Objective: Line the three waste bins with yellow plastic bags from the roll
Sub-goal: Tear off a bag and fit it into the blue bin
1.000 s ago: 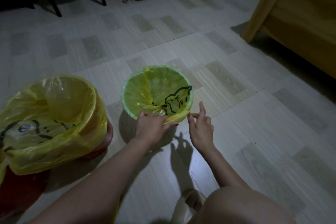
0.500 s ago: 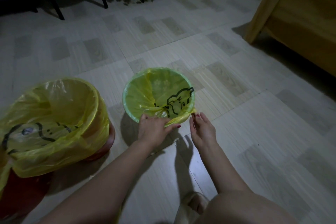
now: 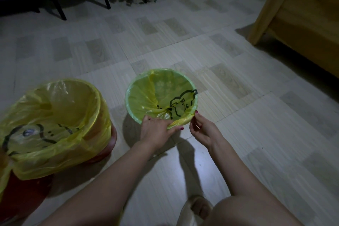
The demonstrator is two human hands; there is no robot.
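Floor [image 3: 211, 57]: pale wood-grain tile, dim room, lit patch near centre.
Wooden furniture [image 3: 302, 14]: top R, light timber, leg on floor.
Chair/table legs [image 3: 106, 0]: dark, along far edge; some foliage betw. them.
Red bin [image 3: 108, 145]: L of centre, large, lined w/ yellow bag [image 3: 60, 115]; bag mouth folded over rim, hangs down outside, black cartoon print on near side.
Second red bin [image 3: 16, 200]: bottom-L corner, mostly cut off by the picture edge; yellow plastic at its rim.
Green bin [image 3: 128, 104]: centre, small, round, on floor, just R of large red bin, not touching. Yellow liner [image 3: 161, 93] inside, black print on R wall, gathered creases at near rim.
Left hand [image 3: 156, 128]: on near rim, fingers closed on bunched liner edge, thumb pressed along it.
Right hand [image 3: 203, 128]: just R of it, thumb + fingertips pinching liner edge at rim; rest of fingers loosely curled.
Knee [image 3: 247, 211] & sandalled foot [image 3: 198, 207]: bottom edge.
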